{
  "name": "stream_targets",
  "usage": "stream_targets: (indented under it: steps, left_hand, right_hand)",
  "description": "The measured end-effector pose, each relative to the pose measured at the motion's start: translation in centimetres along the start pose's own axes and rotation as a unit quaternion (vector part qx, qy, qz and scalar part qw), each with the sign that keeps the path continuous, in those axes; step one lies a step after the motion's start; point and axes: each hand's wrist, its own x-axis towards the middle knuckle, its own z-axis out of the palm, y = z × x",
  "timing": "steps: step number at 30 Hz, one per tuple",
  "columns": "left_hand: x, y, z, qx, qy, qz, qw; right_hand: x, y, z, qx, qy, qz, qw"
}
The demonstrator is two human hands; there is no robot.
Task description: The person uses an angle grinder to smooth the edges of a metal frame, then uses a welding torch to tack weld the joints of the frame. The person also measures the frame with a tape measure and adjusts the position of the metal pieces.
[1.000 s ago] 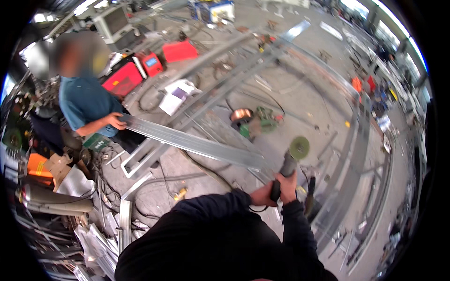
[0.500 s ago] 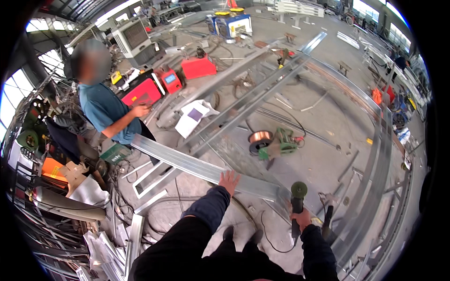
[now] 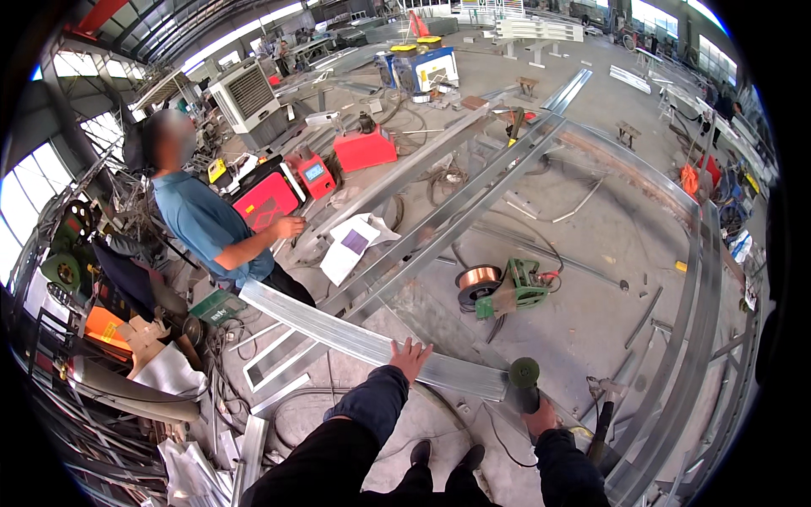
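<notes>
My left hand (image 3: 411,358) lies on a galvanized steel channel (image 3: 338,336) with its fingers spread. The channel runs across in front of me, from the co-worker at the left to its near right end. An angle grinder (image 3: 525,395) is in my right hand (image 3: 542,418), its fingers wrapped round the body. The grinder's round greenish disc (image 3: 524,372) faces up, close beside the channel's right end; whether it touches the metal I cannot tell. Long steel members (image 3: 473,228) of a large frame stretch away beyond the channel.
A co-worker (image 3: 198,220) stands at the left by the channel's far end. Beyond it on the floor are a green wire feeder (image 3: 522,289) with a copper wire spool (image 3: 479,283). Red welding machines (image 3: 365,150) stand farther off. Cables (image 3: 304,397) and steel offcuts (image 3: 253,448) lie near my feet.
My view has tilted up, so the scene sits lower. The grinder has shifted left, nearer the channel's right end. My left hand stays on the channel.
</notes>
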Motion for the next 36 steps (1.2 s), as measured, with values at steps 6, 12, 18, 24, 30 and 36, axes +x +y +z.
stream_targets:
  steps: [6, 12, 18, 24, 30, 36]
  left_hand:
    - [0.8, -0.2, 1.4, 0.020, 0.001, 0.017, 1.000]
    - [1.1, -1.5, 2.9, 0.009, 0.032, 0.054, 0.998]
    - [0.9, -1.1, 1.2, 0.033, 0.003, 0.072, 0.997]
    - [-0.4, -1.5, 0.8, 0.028, 0.049, 0.081, 0.995]
    - [-2.7, -1.5, -3.2, -0.031, -0.028, 0.113, 0.993]
    - [-7.0, -1.8, -6.5, -0.064, -0.066, 0.154, 0.984]
  right_hand:
    - [0.4, 1.5, 1.4, 0.006, 0.043, 0.005, 0.999]
    - [0.3, 1.3, 2.5, -0.028, 0.051, 0.016, 0.998]
    - [0.1, 1.5, 2.0, -0.032, 0.050, 0.016, 0.998]
    - [0.1, 1.6, 2.1, -0.023, 0.069, -0.015, 0.997]
    - [0.2, 2.4, 1.5, 0.004, 0.054, -0.022, 0.998]
    - [-0.5, 2.7, 2.1, -0.001, 0.072, -0.041, 0.997]
